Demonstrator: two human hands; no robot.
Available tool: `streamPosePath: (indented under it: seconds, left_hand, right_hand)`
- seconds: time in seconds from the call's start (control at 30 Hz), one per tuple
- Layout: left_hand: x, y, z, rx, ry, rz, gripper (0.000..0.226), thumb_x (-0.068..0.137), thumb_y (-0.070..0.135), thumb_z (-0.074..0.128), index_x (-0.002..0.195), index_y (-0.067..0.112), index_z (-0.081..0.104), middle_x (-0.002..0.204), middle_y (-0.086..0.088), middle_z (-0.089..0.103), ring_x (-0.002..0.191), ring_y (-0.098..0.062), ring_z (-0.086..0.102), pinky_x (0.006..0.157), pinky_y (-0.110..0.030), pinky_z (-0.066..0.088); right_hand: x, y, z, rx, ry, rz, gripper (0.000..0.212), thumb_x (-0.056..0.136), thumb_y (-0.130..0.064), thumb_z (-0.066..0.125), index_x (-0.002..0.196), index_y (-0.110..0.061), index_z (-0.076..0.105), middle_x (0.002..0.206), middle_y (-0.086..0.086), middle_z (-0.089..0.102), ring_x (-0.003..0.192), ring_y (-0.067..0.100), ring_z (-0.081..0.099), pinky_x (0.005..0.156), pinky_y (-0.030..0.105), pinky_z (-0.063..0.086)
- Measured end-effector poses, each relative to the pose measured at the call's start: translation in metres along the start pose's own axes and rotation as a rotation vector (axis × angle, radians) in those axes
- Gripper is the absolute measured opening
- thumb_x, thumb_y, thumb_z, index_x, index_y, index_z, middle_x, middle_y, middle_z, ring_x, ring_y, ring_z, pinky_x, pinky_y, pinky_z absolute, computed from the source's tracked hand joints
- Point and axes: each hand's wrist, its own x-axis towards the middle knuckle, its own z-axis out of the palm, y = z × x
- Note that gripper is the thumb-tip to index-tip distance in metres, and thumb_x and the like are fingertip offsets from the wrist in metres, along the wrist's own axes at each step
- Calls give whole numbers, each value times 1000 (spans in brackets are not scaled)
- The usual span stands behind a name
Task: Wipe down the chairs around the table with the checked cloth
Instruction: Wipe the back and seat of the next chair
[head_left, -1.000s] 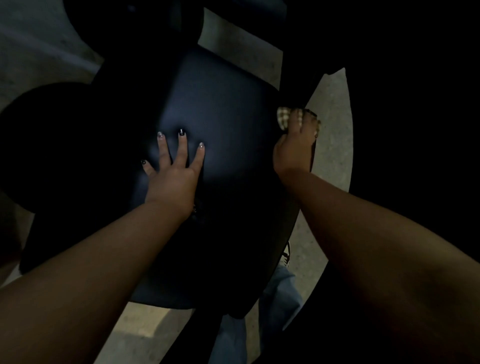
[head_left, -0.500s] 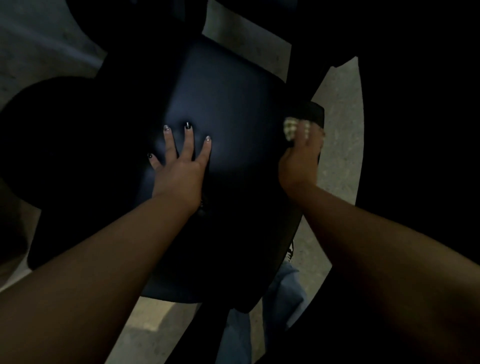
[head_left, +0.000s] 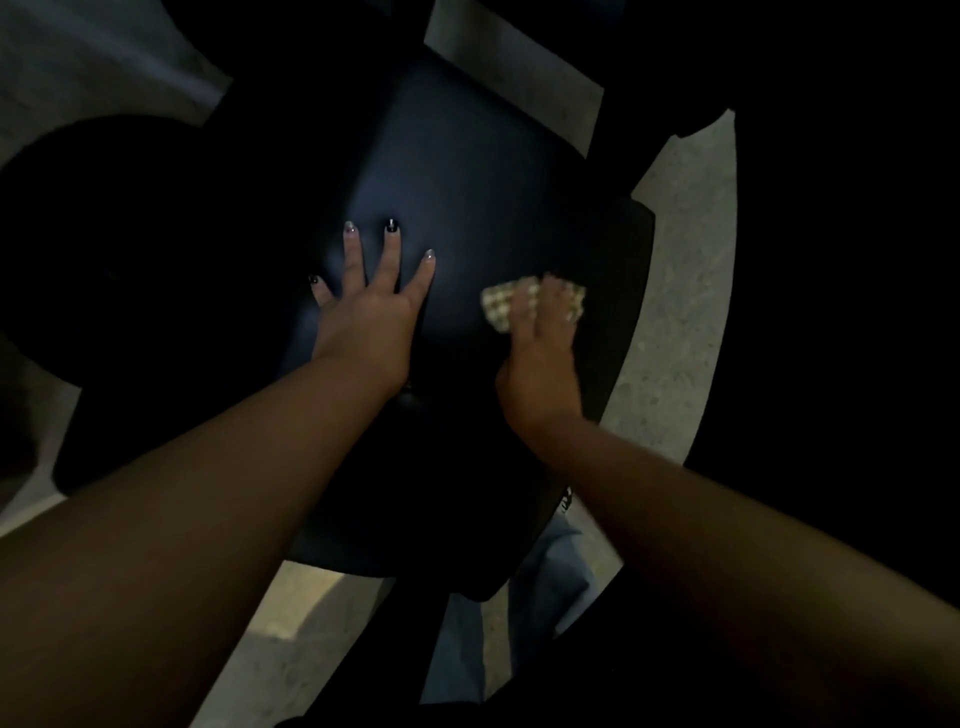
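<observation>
Checked beige-and-white cloth (head_left: 524, 304) lay bunched on the dark padded chair seat (head_left: 467, 182), pressed under the right hand (head_left: 540, 358), whose fingers curled over it. Soft and light, it probably handled best wadded. Left hand (head_left: 371, 322) rested flat, fingers spread.

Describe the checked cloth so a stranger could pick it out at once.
Start at the dark chair seat filling the middle. On its right side the right hand presses a crumpled cloth. Its pale checked pattern is the only light, patterned thing on the seat.
</observation>
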Motion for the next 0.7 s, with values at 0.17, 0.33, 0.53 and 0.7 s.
streamPosePath:
  seconds: [0.17,0.33,0.53,0.7]
  left_hand:
    - [3,0,0,-29,-4,-9,126,68,21,86,154,33,-5,159,-3,-25,144,-39,-24,112,-66,13]
    - [-1,-5,3,-92,16,4,128,65,21,88,154,31,-3,160,-2,-23,145,-35,-24,114,-63,8]
    - [-15,-23,11,-181,112,37,120,68,31,86,156,20,5,161,-9,-20,148,-27,-17,119,-46,3]
    - [-36,-51,26,-121,125,67,130,61,57,82,155,24,-1,160,-7,-22,146,-27,-22,117,-49,-5]
  right_hand:
    - [17,20,-17,-84,-78,87,79,93,-4,45,151,-7,-8,156,22,-13,144,37,-13,119,46,-1]
    - [-9,5,2,47,-69,503,65,100,-7,33,149,0,-9,155,28,-10,144,41,-9,116,46,-5]
    - [-83,-74,29,347,-216,802,55,98,-4,41,146,8,17,150,35,17,142,42,19,115,43,14]
    - [-106,-117,36,429,-380,793,66,96,-12,43,150,-3,5,155,25,4,144,37,11,118,41,11]
